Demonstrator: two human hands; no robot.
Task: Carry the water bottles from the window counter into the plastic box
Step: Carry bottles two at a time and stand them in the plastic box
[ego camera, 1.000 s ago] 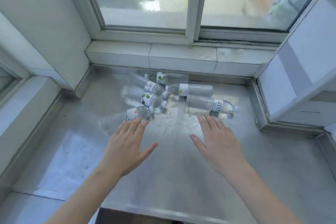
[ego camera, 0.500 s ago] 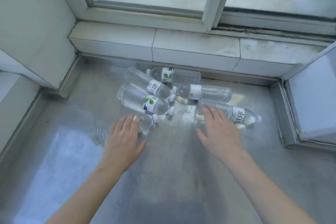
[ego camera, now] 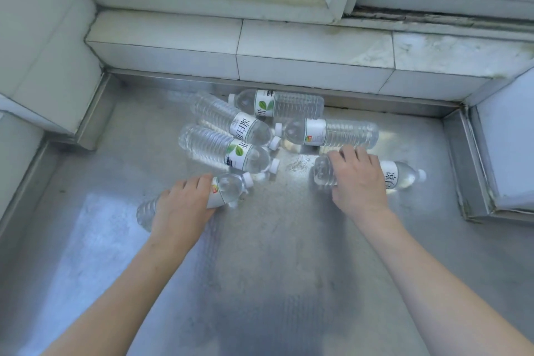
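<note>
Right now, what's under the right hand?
The right hand grips a water bottle lying on the steel counter. Its capped end and part of its label show right of the hand, its base left; the middle is covered.

Both hands lowered, palms down.
Left hand (ego camera: 182, 205) and right hand (ego camera: 357, 179) are curled, each apparently clasped round something.

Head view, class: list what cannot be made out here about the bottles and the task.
- Plastic box: outside the head view.
- Nearest bottle: its middle is covered by the left hand.
- Right bottle: part of its label is covered by the right hand.
- Small label print: too small to read.
</note>
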